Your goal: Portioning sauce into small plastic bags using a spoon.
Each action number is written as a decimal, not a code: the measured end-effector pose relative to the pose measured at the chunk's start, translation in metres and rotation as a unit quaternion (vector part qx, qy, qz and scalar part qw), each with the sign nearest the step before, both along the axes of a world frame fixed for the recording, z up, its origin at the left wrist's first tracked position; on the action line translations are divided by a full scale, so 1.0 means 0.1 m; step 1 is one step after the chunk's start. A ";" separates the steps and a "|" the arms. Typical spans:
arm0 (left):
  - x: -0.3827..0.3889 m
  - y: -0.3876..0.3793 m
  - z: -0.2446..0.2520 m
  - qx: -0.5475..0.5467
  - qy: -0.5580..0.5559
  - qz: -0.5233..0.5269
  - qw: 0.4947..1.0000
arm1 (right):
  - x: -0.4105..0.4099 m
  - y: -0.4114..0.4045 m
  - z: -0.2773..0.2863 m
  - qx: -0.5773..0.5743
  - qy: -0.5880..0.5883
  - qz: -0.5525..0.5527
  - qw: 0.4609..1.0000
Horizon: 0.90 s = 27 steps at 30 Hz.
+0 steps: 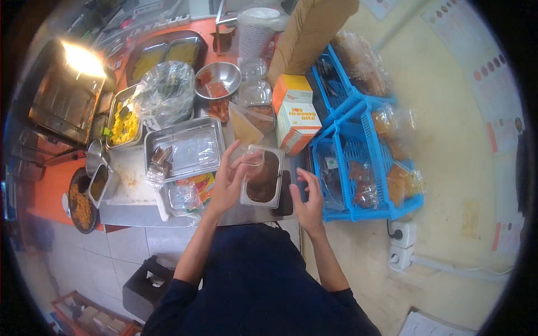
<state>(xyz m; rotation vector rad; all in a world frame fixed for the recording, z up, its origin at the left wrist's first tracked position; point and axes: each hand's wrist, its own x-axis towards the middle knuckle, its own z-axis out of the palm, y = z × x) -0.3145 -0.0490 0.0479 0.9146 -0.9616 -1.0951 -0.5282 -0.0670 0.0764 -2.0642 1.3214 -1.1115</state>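
Observation:
My left hand (227,185) holds a small clear plastic cup (254,164) between thumb and fingers, above the left side of a rectangular metal pan. Brown sauce or paste (262,190) fills part of that metal pan (260,204). To the right of the pan, my right hand (310,198) hovers with fingers apart and nothing in it. Just beyond the left fingertips lies a cone-shaped clear bag of pale yellow filling (244,127). Behind the bag stands a small tub of reddish-brown food (261,115).
Blue plastic baskets (366,147) with bagged food stand at the right, against the wall. A stack of orange-white cartons (297,122) is beside them. Leftward are a shallow steel tray (191,147), a pan of yellow food (125,126) and a lit glass-fronted oven (67,101).

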 end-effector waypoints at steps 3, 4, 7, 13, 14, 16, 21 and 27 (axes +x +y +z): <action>0.04 0.02 0.11 0.057 -0.001 -0.090 0.994 | 0.15 -0.13 0.09 0.031 -0.061 0.050 0.996; 0.01 0.01 0.13 0.058 -0.002 -0.097 0.994 | 0.17 -0.15 0.09 0.032 -0.062 0.043 0.997; -0.09 -0.02 0.12 0.013 -0.039 -0.122 0.992 | 0.24 -0.15 0.08 0.124 -0.172 0.051 0.976; -0.22 0.03 0.13 0.028 -0.073 -0.015 0.997 | 0.23 -0.03 0.10 0.069 -0.164 0.018 0.984; -0.25 0.04 0.14 0.031 -0.070 -0.017 0.997 | 0.22 -0.02 0.10 0.072 -0.161 0.015 0.984; -0.29 0.05 0.22 0.025 -0.125 0.012 0.992 | 0.21 0.00 0.13 0.045 -0.162 0.031 0.985; -0.35 0.03 0.30 0.029 -0.085 -0.092 0.992 | 0.13 0.07 0.18 0.037 -0.119 0.010 0.992; -0.57 -0.07 0.23 -0.008 -0.078 -0.129 0.989 | -0.09 0.16 0.14 0.027 -0.140 -0.016 0.990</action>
